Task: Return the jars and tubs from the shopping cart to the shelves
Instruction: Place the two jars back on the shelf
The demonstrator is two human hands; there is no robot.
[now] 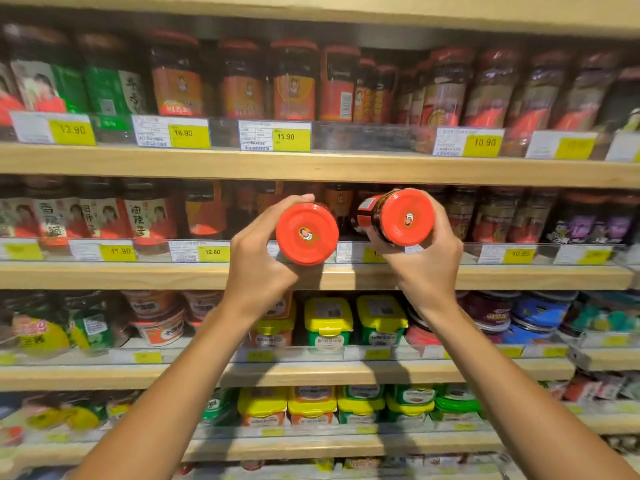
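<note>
The left hand [258,268] gripped a jar [307,233], red lid toward the camera. The right hand [424,261] gripped a second jar [398,216], tilted, lid likewise outward. Both jars were held side by side, apart, before the second shelf [138,275], among stocked sauce jars [145,213].

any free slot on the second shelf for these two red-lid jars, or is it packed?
Both jars are held: left hand grips one red-lid jar, right hand the other. The likeliest room on the second shelf is right behind them, between the orange-label jar and the dark jars, though the hands partly hide it. Elsewhere that row looks packed.
</note>
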